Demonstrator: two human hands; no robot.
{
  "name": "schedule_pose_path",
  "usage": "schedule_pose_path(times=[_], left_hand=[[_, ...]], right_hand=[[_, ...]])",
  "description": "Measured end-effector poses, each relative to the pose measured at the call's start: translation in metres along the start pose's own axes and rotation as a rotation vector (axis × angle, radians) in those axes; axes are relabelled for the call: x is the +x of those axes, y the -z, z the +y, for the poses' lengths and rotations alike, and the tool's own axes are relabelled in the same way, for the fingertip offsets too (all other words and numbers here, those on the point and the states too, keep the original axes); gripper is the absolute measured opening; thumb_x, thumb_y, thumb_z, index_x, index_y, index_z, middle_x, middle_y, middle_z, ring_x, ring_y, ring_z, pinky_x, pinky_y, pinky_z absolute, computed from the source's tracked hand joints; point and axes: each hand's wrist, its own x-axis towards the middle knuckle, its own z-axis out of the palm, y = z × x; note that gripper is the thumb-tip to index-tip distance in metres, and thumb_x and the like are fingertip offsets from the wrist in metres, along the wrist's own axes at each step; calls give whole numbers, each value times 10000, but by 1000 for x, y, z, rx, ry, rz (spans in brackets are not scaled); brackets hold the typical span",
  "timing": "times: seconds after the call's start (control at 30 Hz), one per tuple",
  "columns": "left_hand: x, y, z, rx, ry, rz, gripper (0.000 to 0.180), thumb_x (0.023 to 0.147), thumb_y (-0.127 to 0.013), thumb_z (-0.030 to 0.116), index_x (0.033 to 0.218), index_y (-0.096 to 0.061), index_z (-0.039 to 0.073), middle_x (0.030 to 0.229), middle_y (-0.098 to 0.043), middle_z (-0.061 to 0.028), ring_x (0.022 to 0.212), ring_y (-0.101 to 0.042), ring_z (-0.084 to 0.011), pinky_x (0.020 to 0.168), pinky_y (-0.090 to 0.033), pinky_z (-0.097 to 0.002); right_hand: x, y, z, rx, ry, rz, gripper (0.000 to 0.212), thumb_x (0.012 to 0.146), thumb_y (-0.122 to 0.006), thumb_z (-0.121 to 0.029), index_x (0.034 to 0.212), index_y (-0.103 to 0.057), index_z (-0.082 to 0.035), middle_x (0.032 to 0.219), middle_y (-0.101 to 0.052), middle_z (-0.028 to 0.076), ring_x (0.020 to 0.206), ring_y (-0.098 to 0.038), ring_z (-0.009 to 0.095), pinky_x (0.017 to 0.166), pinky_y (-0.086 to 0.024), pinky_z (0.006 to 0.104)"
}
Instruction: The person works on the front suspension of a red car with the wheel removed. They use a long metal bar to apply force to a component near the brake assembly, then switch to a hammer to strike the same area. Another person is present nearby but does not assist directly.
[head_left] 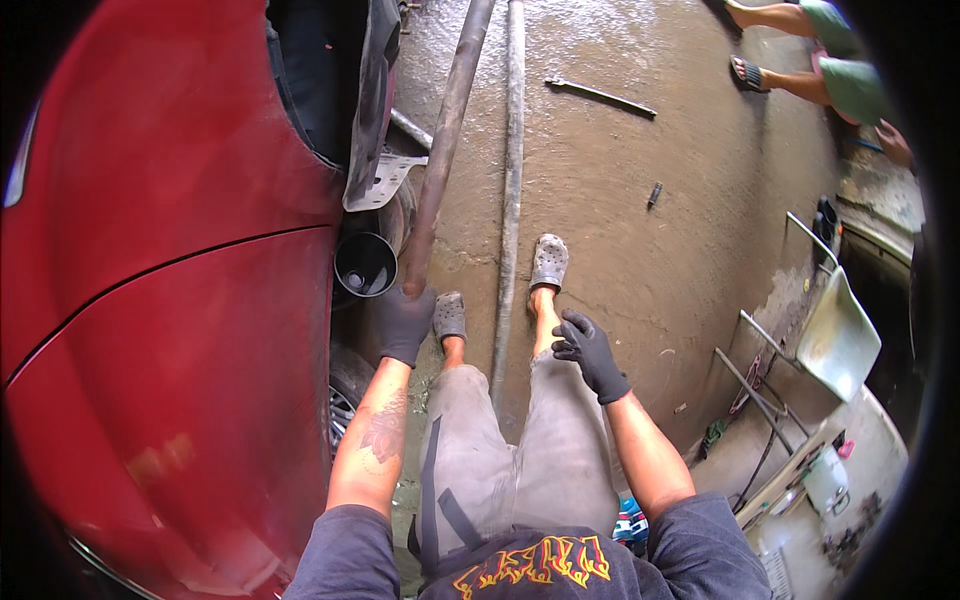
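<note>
My left hand (404, 327), in a dark work glove, is closed round the near end of a long rusty metal pipe (448, 150). The pipe slants up and away past the top of the view, so its far end is out of sight. Off to the right, my right hand (591, 357), gloved the same way, hangs over my right leg with fingers loosely bent and apart, holding nothing. Close to my left hand is a black round container (366, 264) beside the red car body (180, 330). A perforated metal bracket (385, 180) shows above it.
A long grey hose or pipe (512, 180) runs along the wet floor between my feet. Farther off lie a dark metal bar (600, 97) and a small dark cylindrical piece (655, 195). A chair (840, 335) stands at right; another person's legs (800, 85) show at top right.
</note>
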Motion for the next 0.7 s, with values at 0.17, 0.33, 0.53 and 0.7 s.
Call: schedule_pose_path(times=[0.17,0.33,0.53,0.7], left_hand=[[0,11,13,-47,31,-85,408,752,-720,379,793,-714,-28,750,-668,-275,788,-709,-427,639,-524,-492],[1,1,8,-68,-7,-72,440,775,-684,386,812,-709,-52,744,-651,-297,799,-708,-436,645,-521,-487],[-3,3,13,-53,-38,-35,450,779,-679,379,800,-706,-69,696,-658,-281,751,-722,-411,635,-521,-466],[16,-20,-7,-78,-14,-60,486,767,-692,403,774,-699,-83,664,-657,-260,701,-721,-374,627,-528,-458]], right_hand=[[-61,16,42,80,124,234,544,1002,-641,-291,1431,-460,-10,1106,-668,120,840,-688,176,751,-596,324],[-114,19,85,135,156,337,552,1003,-641,-299,1439,-446,-24,1091,-657,102,824,-676,162,750,-593,323],[-107,-48,151,-150,184,234,502,993,-637,-271,1412,-503,-29,1143,-648,107,878,-678,185,768,-567,322],[-68,-224,227,-374,448,-92,600,947,-680,-316,1395,-453,12,1331,-580,215,1240,-566,317,1025,-455,421]])
